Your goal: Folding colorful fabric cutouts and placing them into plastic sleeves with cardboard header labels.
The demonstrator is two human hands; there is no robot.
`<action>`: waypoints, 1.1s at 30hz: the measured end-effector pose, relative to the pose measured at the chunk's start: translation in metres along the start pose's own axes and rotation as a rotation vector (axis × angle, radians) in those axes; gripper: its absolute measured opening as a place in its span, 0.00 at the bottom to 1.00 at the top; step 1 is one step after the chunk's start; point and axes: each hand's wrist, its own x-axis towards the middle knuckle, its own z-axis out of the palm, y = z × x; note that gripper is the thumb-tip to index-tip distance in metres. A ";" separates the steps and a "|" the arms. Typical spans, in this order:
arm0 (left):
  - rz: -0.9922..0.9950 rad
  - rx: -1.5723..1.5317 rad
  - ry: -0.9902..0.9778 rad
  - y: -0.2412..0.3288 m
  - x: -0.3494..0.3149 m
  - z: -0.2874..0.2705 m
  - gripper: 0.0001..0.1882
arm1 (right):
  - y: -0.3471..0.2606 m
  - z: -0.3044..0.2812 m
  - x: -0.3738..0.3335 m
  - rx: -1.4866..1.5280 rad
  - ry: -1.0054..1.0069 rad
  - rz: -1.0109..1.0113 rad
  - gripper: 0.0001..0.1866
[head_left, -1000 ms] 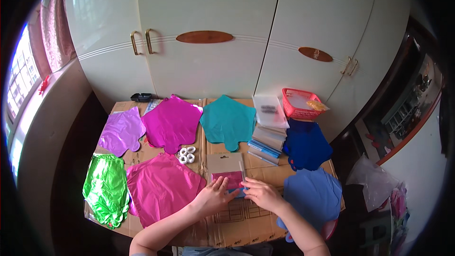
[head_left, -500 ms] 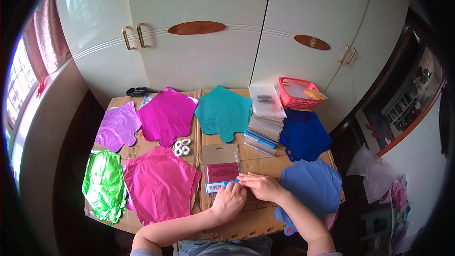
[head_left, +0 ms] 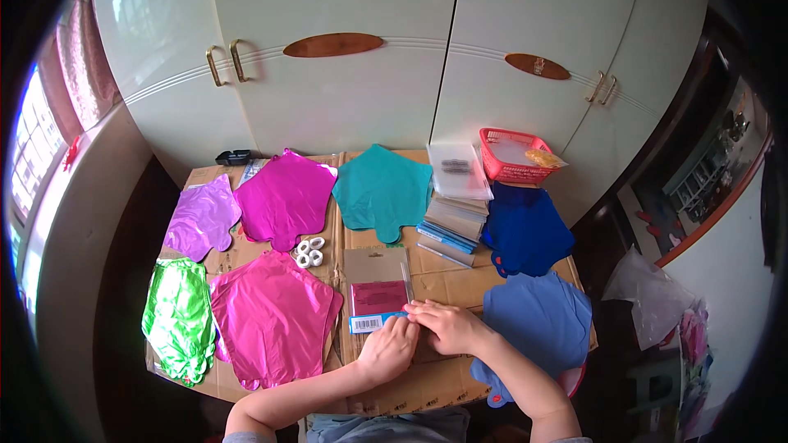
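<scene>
A flat clear packet point(head_left: 378, 262) with a grey backing lies at the middle of the table. Inside shows a folded magenta foil sheet point(head_left: 379, 299), and a blue strip with a barcode runs along the near end. My left hand point(head_left: 388, 352) is closed at the packet's lower right corner, its knuckles up and fingertips hidden. From the right, my right hand point(head_left: 447, 327) meets it, with thumb and fingers drawn together on the packet's right edge. The two hands touch.
Foil balloons surround the packet: hot pink point(head_left: 275, 320), green point(head_left: 176, 324), lilac point(head_left: 201, 217), purple point(head_left: 287, 197), teal point(head_left: 383, 190), dark blue point(head_left: 529, 230) and light blue point(head_left: 538, 328). White ribbon rolls point(head_left: 309, 252), stacked packets point(head_left: 451, 226) and a red basket point(head_left: 519, 170) stand on the cardboard-covered table.
The whole view has shifted slightly. Both hands stay at the packet's lower right corner, with hardly any movement against it.
</scene>
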 end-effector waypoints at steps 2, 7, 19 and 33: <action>-0.003 -0.088 0.039 -0.002 -0.003 -0.008 0.04 | -0.009 -0.003 0.000 -0.036 -0.016 0.028 0.19; -0.109 -0.506 0.060 -0.006 -0.022 -0.056 0.05 | -0.019 -0.005 0.001 -0.096 0.010 0.033 0.18; -0.256 -0.600 0.073 -0.085 -0.072 -0.106 0.17 | -0.008 0.027 -0.003 -0.235 0.210 -0.062 0.06; -0.214 -0.069 -0.004 -0.075 -0.037 -0.057 0.07 | -0.015 0.026 0.004 -0.151 0.293 0.098 0.13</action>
